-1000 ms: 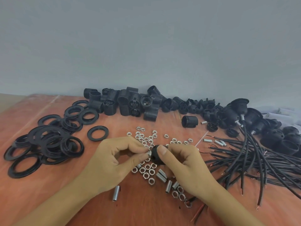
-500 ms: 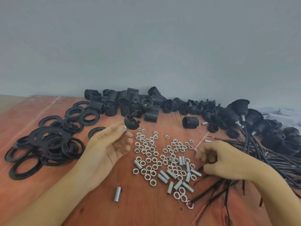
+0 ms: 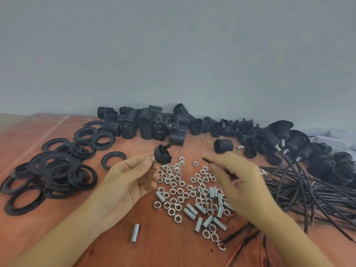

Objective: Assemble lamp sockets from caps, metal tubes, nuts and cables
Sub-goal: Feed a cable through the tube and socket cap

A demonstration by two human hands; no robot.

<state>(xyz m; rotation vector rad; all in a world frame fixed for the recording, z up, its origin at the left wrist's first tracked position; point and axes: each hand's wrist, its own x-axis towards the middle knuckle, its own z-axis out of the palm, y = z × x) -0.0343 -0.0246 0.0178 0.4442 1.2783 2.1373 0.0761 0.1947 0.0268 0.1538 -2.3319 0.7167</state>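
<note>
My left hand (image 3: 129, 182) pinches a black socket cap (image 3: 162, 156) by the short metal tube at its base and holds it up above the table. My right hand (image 3: 240, 182) grips a black cable (image 3: 210, 161) whose blurred tip points left toward the cap; a gap lies between tip and cap. Under both hands lie several silver nuts (image 3: 178, 189) and threaded metal tubes (image 3: 200, 208). One tube (image 3: 135, 233) lies alone near the front. A bundle of black cables (image 3: 308, 191) stretches to the right.
Black rings (image 3: 54, 170) are heaped at the left on the red-brown table (image 3: 57, 224). Black socket bodies (image 3: 152, 125) are stacked along the grey wall. Finished sockets with cables (image 3: 283, 135) lie at the back right. One loose socket body (image 3: 223, 146) lies behind my right hand.
My right hand has lifted from the cable bundle with a cable and moved left toward the cap. My left hand keeps the cap raised, slightly turned.
</note>
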